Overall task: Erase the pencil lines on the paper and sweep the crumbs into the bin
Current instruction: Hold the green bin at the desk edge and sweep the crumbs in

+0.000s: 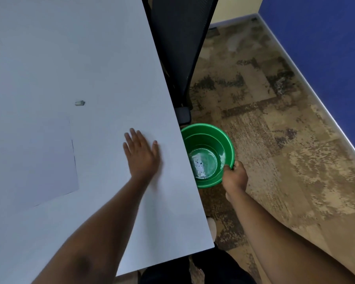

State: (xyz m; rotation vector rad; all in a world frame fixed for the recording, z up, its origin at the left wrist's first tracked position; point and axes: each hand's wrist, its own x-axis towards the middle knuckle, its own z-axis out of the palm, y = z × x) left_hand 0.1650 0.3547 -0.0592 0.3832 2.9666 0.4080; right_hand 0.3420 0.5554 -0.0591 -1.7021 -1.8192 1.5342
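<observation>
Head view: left hand (140, 152) lies flat, fingers straight, near the desk's (90, 58) right edge. Right hand (235, 174) grips the green bin's (208, 138) rim just beside that edge. Paper (31, 160) lies leftward, eraser (79, 103) beyond it.

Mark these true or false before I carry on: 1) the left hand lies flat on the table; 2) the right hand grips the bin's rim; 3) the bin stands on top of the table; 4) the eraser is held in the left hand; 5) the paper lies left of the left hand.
1) True. The left hand lies with straight fingers on the table.
2) True. The right hand grips the rim of the green bin.
3) False. The bin is held below the table's right edge, over the carpet.
4) False. The eraser lies alone on the table, beyond the paper.
5) True. The paper lies left of that hand, apart from it.
</observation>
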